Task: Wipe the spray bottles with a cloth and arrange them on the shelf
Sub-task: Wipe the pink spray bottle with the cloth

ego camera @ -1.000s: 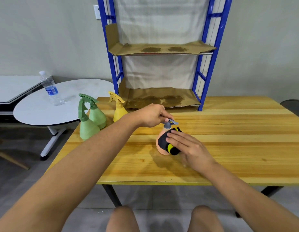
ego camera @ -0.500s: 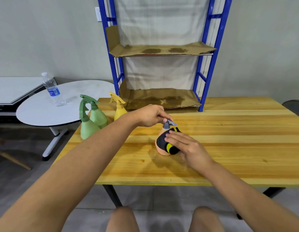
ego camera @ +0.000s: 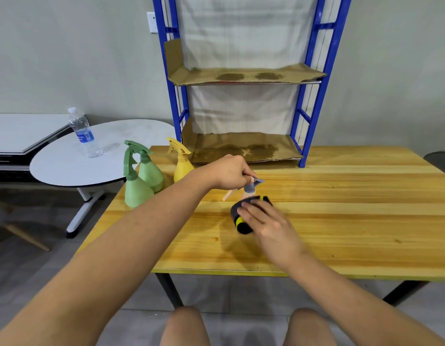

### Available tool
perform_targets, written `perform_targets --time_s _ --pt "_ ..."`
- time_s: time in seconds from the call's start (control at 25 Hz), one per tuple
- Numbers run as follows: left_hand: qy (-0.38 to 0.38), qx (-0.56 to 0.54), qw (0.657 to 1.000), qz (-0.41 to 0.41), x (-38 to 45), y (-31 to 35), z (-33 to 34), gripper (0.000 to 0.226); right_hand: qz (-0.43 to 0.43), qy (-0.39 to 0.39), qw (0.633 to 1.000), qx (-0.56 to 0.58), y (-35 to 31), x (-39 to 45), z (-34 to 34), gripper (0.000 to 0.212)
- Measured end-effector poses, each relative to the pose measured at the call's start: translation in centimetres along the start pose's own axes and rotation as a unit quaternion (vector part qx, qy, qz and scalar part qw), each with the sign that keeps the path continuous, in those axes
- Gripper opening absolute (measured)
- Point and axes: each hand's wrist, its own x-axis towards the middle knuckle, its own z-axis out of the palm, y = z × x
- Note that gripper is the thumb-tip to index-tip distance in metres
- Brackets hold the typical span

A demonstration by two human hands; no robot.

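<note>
The peach spray bottle [ego camera: 247,196] stood upright before the shelf [ego camera: 244,151] — left hand [ego camera: 231,172] gripped its trigger head, right hand [ego camera: 264,224] pressed the black cloth [ego camera: 241,216] onto its near side.

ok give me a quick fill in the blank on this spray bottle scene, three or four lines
The left hand grips the peach spray bottle's grey ___.
The right hand presses a black and ___ cloth against that bottle.
___ green spray bottles stand beside the yellow spray bottle.
The blue metal shelf holds ___ bottles.

Missing: trigger head; yellow; two; no
</note>
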Motion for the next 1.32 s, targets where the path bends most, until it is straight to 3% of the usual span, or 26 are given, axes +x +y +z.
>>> perform_targets --time_s 0.12,0.36,0.52,0.6,0.68,0.8,1.0,1.08,1.2,1.32 --pt "0.005 -0.002 1.000 -0.010 0.3 -0.1 0.3 0.028 -0.034 -0.036 0.998 -0.026 -2.5 -2.3 1.6 0.039" --pt "0.009 -0.016 1.000 0.003 0.2 -0.2 0.3 0.038 0.052 -0.011 0.998 -0.045 -1.5 2.0 -0.3 0.052" --pt "0.007 -0.036 0.999 -0.007 0.3 -0.8 0.6 0.025 -0.019 -0.060 0.998 -0.017 -2.5 -1.7 1.0 0.059" --pt "0.005 -0.058 0.998 -0.007 0.0 -1.0 0.6 0.026 -0.004 -0.074 0.997 0.019 -1.5 -2.6 0.6 0.072" --pt "0.025 -0.091 0.996 -0.004 -0.6 -1.5 0.5 0.031 0.034 -0.038 0.997 0.050 -0.2 -1.9 -0.8 0.079" --pt "0.070 -0.208 0.975 -0.030 -1.3 -2.9 0.6 0.032 0.095 0.043 0.991 0.083 0.7 -0.3 -2.8 0.073" --pt "0.054 -0.264 0.962 -0.041 -1.7 -3.5 1.2 0.027 0.201 0.119 0.965 0.116 -0.1 1.7 -2.2 0.066" --pt "0.053 -0.269 0.961 -0.040 -1.7 -3.4 1.1 0.027 0.204 0.118 0.963 0.134 -1.5 1.8 -1.2 0.066" --pt "0.029 -0.257 0.965 -0.032 -1.8 -3.1 0.9 0.031 0.134 0.107 0.978 0.118 -2.9 1.5 -0.5 0.066" --pt "0.023 -0.248 0.968 -0.024 -2.0 -3.1 0.8 0.036 0.131 0.146 0.974 0.111 -2.6 2.0 -0.9 0.051"
